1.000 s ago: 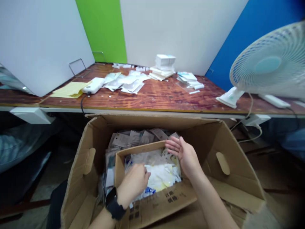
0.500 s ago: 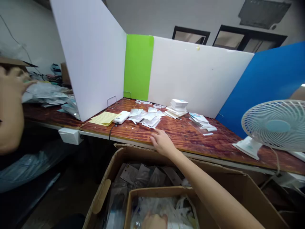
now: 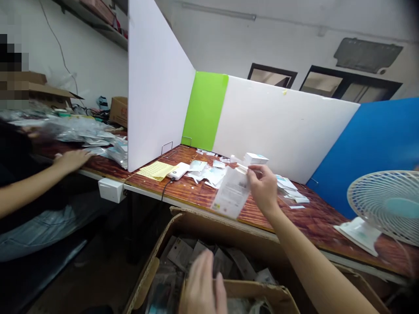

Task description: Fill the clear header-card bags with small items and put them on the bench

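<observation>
One clear packet hangs below right hand's pinched grip.

Clock centred on the reddish-brown wooden table. Large brown cardboard box at 6, before table edge; smaller brown cardboard box inside it, near side. Flat clear plastic packets in large box, beyond smaller one. On table: yellow paper sheets at 10, rectangular white plastic device just beside them toward centre, white flat packets at 11, small white rectangular box at 1, round white plastic fan at 3. Upright white flat panel behind, at 12.
</observation>
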`<act>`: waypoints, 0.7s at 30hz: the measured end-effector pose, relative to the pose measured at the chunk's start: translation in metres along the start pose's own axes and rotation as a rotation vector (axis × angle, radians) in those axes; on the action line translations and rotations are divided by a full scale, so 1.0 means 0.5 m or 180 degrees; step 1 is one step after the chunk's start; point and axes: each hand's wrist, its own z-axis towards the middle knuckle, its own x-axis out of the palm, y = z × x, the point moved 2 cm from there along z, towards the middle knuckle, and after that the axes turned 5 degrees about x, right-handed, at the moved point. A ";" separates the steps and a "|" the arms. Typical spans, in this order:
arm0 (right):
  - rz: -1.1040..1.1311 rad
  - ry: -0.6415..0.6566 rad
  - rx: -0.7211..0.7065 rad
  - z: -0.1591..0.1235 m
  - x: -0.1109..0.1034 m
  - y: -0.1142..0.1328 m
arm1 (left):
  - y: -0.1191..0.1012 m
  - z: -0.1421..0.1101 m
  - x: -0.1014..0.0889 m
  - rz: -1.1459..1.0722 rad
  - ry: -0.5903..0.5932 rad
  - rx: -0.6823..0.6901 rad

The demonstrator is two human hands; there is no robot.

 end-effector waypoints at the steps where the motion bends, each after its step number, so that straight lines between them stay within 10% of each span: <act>1: 0.0107 0.0051 0.0059 -0.021 -0.037 0.010 | -0.003 0.012 -0.013 -0.0143 -0.0218 -0.0150; 4: 0.0907 0.0597 0.0507 -0.123 -0.117 0.034 | -0.025 0.039 -0.041 -0.1503 0.0160 -0.0603; 9: 0.1605 0.1092 0.1150 -0.297 -0.164 0.032 | -0.091 0.023 -0.029 -0.3548 0.2072 -0.1302; 12: 0.1856 0.0858 0.1609 -0.363 -0.174 -0.003 | -0.099 0.001 -0.008 -0.3253 0.2107 -0.1601; 15: 0.1100 0.0437 0.0936 -0.400 -0.190 -0.032 | -0.091 -0.014 0.011 -0.3004 0.2047 -0.1690; 21: 0.0446 0.1230 0.0440 -0.439 -0.182 -0.053 | -0.084 -0.026 0.033 -0.2930 0.2115 -0.1959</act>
